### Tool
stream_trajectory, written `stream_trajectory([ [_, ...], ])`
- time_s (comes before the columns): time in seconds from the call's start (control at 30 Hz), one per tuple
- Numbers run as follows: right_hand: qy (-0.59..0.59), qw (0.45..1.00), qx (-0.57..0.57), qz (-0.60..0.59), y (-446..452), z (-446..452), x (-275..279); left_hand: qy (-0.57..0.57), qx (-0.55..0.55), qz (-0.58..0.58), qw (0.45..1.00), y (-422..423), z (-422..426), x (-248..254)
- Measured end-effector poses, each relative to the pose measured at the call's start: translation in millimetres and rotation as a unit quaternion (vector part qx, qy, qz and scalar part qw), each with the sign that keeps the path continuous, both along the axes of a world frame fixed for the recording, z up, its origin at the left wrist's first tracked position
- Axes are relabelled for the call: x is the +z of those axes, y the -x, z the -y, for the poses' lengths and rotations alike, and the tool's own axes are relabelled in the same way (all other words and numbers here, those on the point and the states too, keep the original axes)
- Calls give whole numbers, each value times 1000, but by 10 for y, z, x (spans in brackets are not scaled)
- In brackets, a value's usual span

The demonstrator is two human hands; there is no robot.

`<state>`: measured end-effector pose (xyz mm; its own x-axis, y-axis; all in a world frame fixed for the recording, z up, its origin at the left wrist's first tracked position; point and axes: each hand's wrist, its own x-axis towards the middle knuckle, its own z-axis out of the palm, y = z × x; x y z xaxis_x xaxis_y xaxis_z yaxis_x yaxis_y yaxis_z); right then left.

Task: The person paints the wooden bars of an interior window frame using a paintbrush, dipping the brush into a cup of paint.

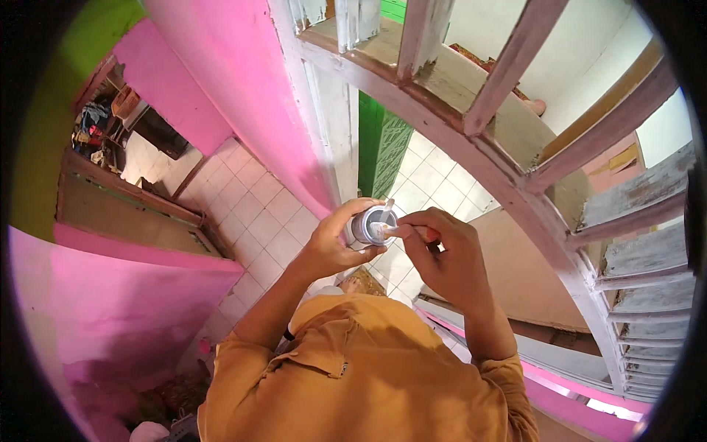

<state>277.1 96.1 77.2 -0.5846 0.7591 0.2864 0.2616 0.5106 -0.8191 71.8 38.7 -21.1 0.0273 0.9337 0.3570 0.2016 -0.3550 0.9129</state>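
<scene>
My left hand (340, 239) is wrapped round a small round tin (361, 228), held tilted in front of my chest with its mouth towards me. Whitish stuff, perhaps paint, shows inside. A pale flat strip (388, 209) sticks up at the tin's far rim. Pinched in my right hand (445, 247) is what looks like a small paintbrush (432, 234) with a red-orange handle. Its pale end reaches into the tin's mouth; the bristles cannot be made out clearly.
A wooden frame with slats (508, 166), patchily coated white, curves across the right side. A pink wall (221, 59) rises at left, and a green door (379, 147) stands beyond. White tiles (269, 214) cover the floor. A brown door (140, 214) lies at far left.
</scene>
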Motion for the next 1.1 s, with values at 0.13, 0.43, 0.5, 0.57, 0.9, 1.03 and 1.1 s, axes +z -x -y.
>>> stream_trajectory([
  [0.13,30,998,-32,-49,-53,46,-11,4,9,46,999,53,42,-52],
  [0.43,192,945,-99,-245,-145,118,-101,-13,47,30,998,131,61,-45],
  [0.5,205,934,-109,-271,-146,129,-131,-16,41,37,998,144,68,-12],
  [0.57,229,921,-126,-289,-142,131,-145,-3,13,57,998,165,59,17],
  [0.9,237,895,-170,-336,-108,131,-180,-33,29,60,997,147,5,188],
  [1.03,199,906,-169,-335,-67,207,-126,-30,49,48,997,158,19,311],
  [1.1,183,915,-163,-321,-54,273,-78,-30,55,45,997,162,41,379],
])
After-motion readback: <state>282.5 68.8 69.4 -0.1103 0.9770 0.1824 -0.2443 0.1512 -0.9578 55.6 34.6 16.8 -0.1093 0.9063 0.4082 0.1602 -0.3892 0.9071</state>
